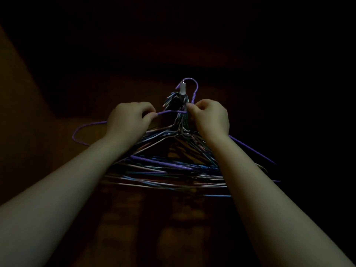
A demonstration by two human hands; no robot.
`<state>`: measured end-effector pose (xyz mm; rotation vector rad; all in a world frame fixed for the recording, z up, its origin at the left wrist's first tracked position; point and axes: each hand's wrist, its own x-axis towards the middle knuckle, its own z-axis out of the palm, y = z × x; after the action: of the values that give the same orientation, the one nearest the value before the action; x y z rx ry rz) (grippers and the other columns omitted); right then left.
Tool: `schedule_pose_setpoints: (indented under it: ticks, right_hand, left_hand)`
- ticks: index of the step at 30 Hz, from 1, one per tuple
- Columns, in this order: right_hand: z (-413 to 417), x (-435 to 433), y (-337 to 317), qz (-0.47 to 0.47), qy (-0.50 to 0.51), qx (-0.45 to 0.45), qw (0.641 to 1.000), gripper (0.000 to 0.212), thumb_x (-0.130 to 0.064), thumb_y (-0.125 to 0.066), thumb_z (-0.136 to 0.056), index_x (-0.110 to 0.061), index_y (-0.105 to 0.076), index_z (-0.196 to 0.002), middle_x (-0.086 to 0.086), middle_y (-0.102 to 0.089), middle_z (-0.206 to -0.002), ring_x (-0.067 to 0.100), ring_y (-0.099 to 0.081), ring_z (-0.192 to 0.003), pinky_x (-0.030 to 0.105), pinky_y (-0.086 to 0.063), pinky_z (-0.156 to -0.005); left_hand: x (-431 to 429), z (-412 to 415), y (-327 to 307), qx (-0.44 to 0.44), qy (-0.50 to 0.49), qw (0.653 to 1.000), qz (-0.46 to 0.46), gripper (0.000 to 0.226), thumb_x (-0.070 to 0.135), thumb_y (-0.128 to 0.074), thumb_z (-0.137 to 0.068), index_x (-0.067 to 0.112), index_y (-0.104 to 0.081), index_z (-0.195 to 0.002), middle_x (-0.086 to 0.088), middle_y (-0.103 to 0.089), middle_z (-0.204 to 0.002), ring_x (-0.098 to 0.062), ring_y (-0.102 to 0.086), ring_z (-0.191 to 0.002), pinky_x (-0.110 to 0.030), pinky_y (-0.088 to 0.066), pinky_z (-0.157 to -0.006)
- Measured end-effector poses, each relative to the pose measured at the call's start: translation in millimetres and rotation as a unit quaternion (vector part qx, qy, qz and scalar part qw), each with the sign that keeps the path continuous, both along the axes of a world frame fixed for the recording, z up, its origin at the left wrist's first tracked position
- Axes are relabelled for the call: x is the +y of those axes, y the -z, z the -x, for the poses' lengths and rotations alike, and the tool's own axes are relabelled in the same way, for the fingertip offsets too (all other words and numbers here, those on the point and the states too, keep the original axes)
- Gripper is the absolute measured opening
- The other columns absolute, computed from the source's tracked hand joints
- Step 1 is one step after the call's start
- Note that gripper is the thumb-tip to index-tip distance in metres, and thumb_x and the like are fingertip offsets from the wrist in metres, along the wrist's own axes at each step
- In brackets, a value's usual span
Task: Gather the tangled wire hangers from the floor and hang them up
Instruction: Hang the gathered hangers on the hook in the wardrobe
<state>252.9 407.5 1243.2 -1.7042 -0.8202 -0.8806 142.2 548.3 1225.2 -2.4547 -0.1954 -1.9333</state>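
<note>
Arms raised in a dim room, a person works a purple hanger (171, 112) onto a white peg (183, 87) just above the two grips. The left grip (129, 120) is closed in a pinch on the hanger's shoulder wire. The right grip (210, 117) is curled round the same wire at the base of the twisted neck, so a short purple span runs straight between them. Up from the right grip, the hanger's hook (195, 85) arches over the top of the peg; whether it is fully seated cannot be told in this light. Outward from the left grip the wire bends into a rounded corner, and from under the right wrist its other side slants away. Below both grips hangs a bunch (163, 170) of mixed-colour hangers, their necks crowded on the peg and their bars fanned out in blurred layers. A brown wood panel (28, 112) shows dimly beyond the left grip; the floor is out of sight. Judged from this, the task is at its hanging stage, with most hangers already up. The next move seems to call for easing the hook down until the peg takes the weight, then loosening both grips gently so the crowded necks do not slip off or snag the newcomer.
</note>
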Motion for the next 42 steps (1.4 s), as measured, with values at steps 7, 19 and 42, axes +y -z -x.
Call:
schedule_pose_setpoints:
  ticks: [7, 19, 42]
  right_hand:
    - [-6.8, 12.8, 22.8, 0.028, 0.015, -0.014, 0.999, 0.030, -0.048, -0.053, -0.092, -0.022, -0.059, -0.080, -0.008, -0.050, -0.061, 0.009, -0.046, -0.054, 0.026, -0.027, -0.048]
    - [3.0, 17.2, 40.8, 0.064, 0.086, -0.059, 0.993, 0.029, -0.044, -0.050, -0.094, -0.019, -0.063, -0.100, 0.000, -0.059, -0.099, 0.020, -0.056, -0.090, 0.036, -0.047, -0.073]
    - [169.4, -125.4, 125.8, 0.176, 0.330, 0.012, 0.927, 0.040, -0.035, -0.045, -0.093, -0.026, -0.049, -0.131, -0.002, -0.053, -0.131, 0.021, -0.043, -0.124, 0.043, -0.021, -0.111]
  left_hand:
    - [6.8, -1.0, 24.6, 0.029, -0.016, 0.999, 0.018, 0.019, 0.024, -0.056, -0.092, 0.012, -0.069, -0.099, -0.007, -0.069, -0.094, -0.022, -0.060, -0.088, -0.027, -0.038, -0.071]
    - [8.0, -0.6, 37.7, 0.032, -0.040, 0.997, 0.054, 0.020, 0.022, -0.053, -0.094, 0.012, -0.067, -0.102, -0.007, -0.067, -0.098, -0.021, -0.058, -0.089, -0.025, -0.034, -0.071]
    - [-130.2, 85.8, 114.2, 0.084, 0.154, 0.984, 0.019, 0.032, 0.022, -0.047, -0.090, 0.014, -0.062, -0.117, -0.007, -0.066, -0.114, -0.030, -0.057, -0.108, -0.042, -0.038, -0.089]
